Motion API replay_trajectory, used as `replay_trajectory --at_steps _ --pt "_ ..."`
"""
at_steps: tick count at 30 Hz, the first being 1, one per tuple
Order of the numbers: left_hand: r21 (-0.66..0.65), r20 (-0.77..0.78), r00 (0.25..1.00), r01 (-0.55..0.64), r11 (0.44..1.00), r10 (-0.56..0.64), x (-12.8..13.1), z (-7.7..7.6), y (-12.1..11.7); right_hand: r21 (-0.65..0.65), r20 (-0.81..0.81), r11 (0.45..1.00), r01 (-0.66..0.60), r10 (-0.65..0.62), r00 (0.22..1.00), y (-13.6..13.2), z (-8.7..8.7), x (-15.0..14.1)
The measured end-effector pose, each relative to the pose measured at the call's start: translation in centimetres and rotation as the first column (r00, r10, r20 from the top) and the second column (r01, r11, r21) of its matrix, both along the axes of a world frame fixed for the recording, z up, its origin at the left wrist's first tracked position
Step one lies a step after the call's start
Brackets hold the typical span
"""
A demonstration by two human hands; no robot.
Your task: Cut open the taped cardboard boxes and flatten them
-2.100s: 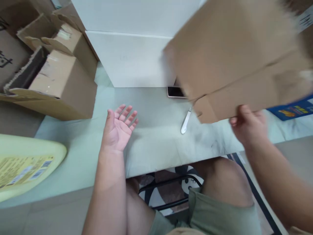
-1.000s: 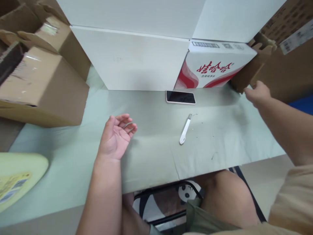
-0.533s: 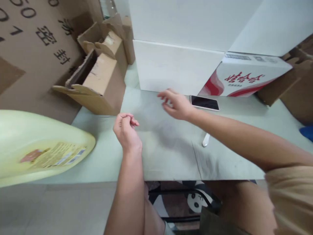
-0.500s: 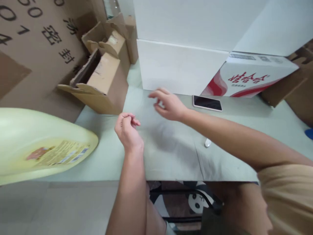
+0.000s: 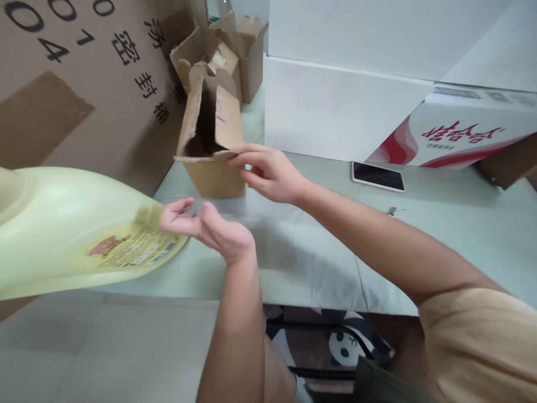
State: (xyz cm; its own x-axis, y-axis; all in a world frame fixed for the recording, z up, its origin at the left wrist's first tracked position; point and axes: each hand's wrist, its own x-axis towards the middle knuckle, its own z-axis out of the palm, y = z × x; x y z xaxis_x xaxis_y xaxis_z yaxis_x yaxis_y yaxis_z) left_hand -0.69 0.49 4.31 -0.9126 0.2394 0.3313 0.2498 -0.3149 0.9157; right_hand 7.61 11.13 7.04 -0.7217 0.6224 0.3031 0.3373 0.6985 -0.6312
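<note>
A small brown cardboard box (image 5: 220,178) stands on the cloth-covered table at the left, its top partly open with one flap (image 5: 229,117) slanting at the right. My right hand (image 5: 272,173) has its fingertips on the box's near right corner, gripping the top edge; the thumb lies lower, near the side. My left hand (image 5: 207,226) is open, palm turned up and fingers spread, in front of the box. It holds nothing. Behind its fingertips is a large pale yellow bottle (image 5: 84,224) with a printed label; whether they touch I cannot tell.
More opened cardboard boxes (image 5: 252,61) stand behind. A large printed carton (image 5: 109,129) rises at the left. White boxes (image 5: 327,106) and a red-and-white carton (image 5: 457,137) line the back. A phone (image 5: 377,176) lies before them. The table's front edge (image 5: 293,299) runs below my forearms.
My right hand has come left onto the box, which is turned and shifted right, its opening wider. My left hand has uncurled and spread. The camera view has swung left.
</note>
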Motion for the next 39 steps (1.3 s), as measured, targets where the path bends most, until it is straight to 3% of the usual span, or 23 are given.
replay_trajectory --at_steps 3,7,9,13,16,19,21,23,25,27,30,32,36,38,39 --pt "0.029 -0.013 1.000 -0.024 0.999 0.025 0.3 0.6 -0.3 -0.127 -0.170 0.992 0.010 -0.032 0.985 -2.1 -0.4 6.6" --pt "0.102 0.037 0.977 0.204 0.974 -0.209 0.1 0.3 0.3 -0.201 -0.277 0.979 0.028 -0.084 0.957 -8.2 1.4 16.4" --pt "0.152 0.059 0.912 0.393 0.907 -0.405 0.3 0.1 0.7 -0.142 -0.285 0.988 0.060 -0.099 0.953 -11.5 2.1 20.5" --pt "0.125 0.028 0.696 0.710 0.693 -0.718 1.4 -0.2 1.2 -0.025 -0.261 0.986 0.165 -0.165 0.951 -15.6 2.0 25.4" --pt "-0.007 -0.106 0.630 0.773 0.634 -0.769 2.2 -0.8 1.3 0.004 -0.282 0.981 0.192 -0.183 0.942 -16.1 1.4 26.2" --pt "-0.114 -0.266 0.609 0.750 0.652 -0.747 2.1 -1.4 1.4 0.004 -0.283 0.978 0.206 -0.197 0.939 -15.8 0.8 26.0" --pt "-0.198 -0.304 0.587 0.732 0.652 -0.750 1.8 -1.5 1.4 0.006 -0.273 0.977 0.213 -0.204 0.940 -15.7 0.5 25.9" --pt "-0.239 -0.305 0.615 0.690 0.683 -0.727 1.7 -1.4 1.4 0.012 -0.286 0.973 0.231 -0.218 0.933 -15.7 -0.1 25.9" --pt "-0.183 -0.295 0.680 0.650 0.738 -0.672 2.1 -1.0 1.4 0.020 -0.304 0.963 0.268 -0.250 0.919 -15.7 -0.9 25.9" --pt "-0.043 -0.261 0.724 0.653 0.756 -0.639 2.7 -0.7 1.6 0.033 -0.303 0.949 0.315 -0.291 0.908 -15.6 -1.9 25.8" --pt "0.139 -0.230 0.688 0.723 0.676 -0.689 3.5 -0.9 2.1 0.088 -0.256 0.927 0.365 -0.333 0.907 -15.4 -3.5 25.3" --pt "0.102 -0.294 0.644 0.756 0.647 -0.706 3.5 -1.4 2.5 0.135 -0.240 0.920 0.368 -0.330 0.913 -15.3 -4.5 25.0" --pt "-0.061 -0.372 0.648 0.697 0.714 -0.664 3.1 -2.7 2.8 0.207 -0.339 0.855 0.475 -0.392 0.855 -15.4 -5.6 24.5" --pt "-0.094 -0.400 0.656 0.666 0.740 -0.641 3.0 -3.0 2.8 0.145 -0.395 0.833 0.534 -0.446 0.803 -15.5 -6.0 24.4" --pt "-0.108 -0.413 0.658 0.651 0.751 -0.630 3.0 -3.1 2.7 0.094 -0.402 0.848 0.521 -0.447 0.800 -15.4 -6.1 24.4"
